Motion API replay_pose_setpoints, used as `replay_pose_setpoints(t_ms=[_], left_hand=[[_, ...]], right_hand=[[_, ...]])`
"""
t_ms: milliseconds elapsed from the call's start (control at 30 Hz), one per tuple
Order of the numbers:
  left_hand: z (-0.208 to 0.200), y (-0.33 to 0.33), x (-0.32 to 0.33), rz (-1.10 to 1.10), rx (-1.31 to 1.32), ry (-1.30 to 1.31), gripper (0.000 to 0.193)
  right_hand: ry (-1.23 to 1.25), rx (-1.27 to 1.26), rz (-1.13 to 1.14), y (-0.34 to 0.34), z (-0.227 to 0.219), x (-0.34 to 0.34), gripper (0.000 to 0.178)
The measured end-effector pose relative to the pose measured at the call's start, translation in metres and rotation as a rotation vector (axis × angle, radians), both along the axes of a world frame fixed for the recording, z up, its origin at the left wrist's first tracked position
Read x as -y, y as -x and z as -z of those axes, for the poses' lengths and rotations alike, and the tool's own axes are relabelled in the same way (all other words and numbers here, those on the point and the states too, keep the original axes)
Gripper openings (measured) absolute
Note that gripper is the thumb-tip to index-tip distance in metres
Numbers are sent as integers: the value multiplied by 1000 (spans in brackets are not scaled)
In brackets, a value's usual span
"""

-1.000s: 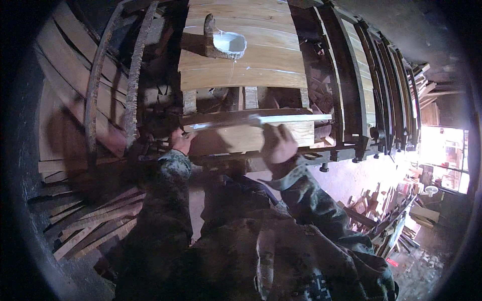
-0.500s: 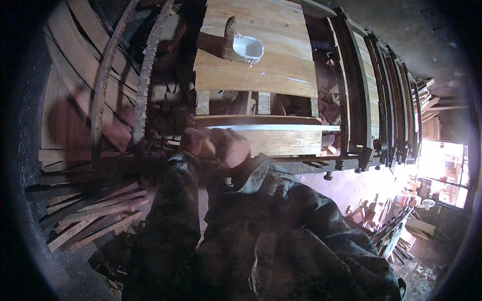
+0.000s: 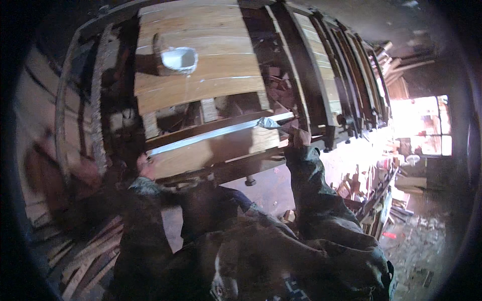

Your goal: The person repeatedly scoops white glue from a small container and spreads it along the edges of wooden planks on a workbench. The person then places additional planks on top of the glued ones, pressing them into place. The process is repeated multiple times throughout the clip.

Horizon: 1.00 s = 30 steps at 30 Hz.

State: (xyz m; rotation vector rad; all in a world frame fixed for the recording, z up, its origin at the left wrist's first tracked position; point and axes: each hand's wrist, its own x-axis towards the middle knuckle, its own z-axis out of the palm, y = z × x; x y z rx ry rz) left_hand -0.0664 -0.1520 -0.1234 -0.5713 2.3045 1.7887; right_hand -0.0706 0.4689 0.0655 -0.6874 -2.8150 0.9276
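My left hand (image 3: 145, 165) grips the left end of a pale wooden board (image 3: 201, 154), thumb near its top edge. Along that edge runs a strip of white glue (image 3: 211, 136). At the right end, my right hand (image 3: 301, 136) is closed around a brush-like tool (image 3: 268, 123) with a flared, white-coated tip. The tip rests at the glue strip; the tool's exact kind is hard to make out. Beyond the board lies a panel of joined planks (image 3: 201, 80), carrying a cut-open container (image 3: 179, 60) of white glue with an upright handle.
Dark metal clamp bars (image 3: 306, 60) stand in a row to the right, with rough bars (image 3: 99, 100) at the left. Cut wood strips (image 3: 93, 256) are piled at lower left. A bolt (image 3: 250, 180) hangs below the bench's front rail. A bright window (image 3: 422, 125) is far right.
My right hand has moved from close beside my left hand to the board's right end with the tool. The view has shifted and tilted, so the bench sits further left and slants.
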Motion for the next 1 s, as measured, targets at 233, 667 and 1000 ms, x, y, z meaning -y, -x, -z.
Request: replay_pose_setpoints(t_ms=[233,667,1000], left_hand=[[-21,-2,10,112,-196,200,48],[-19,0,17,68,-83,-8,49],[-16,-6,20,154,-168,241,53]], right_hand=[[-540,-151,87,9,-15,-75,28],[124,-419,-30,-24,-25,43,27],[-18,-605,-21,-8,-19,11,18]])
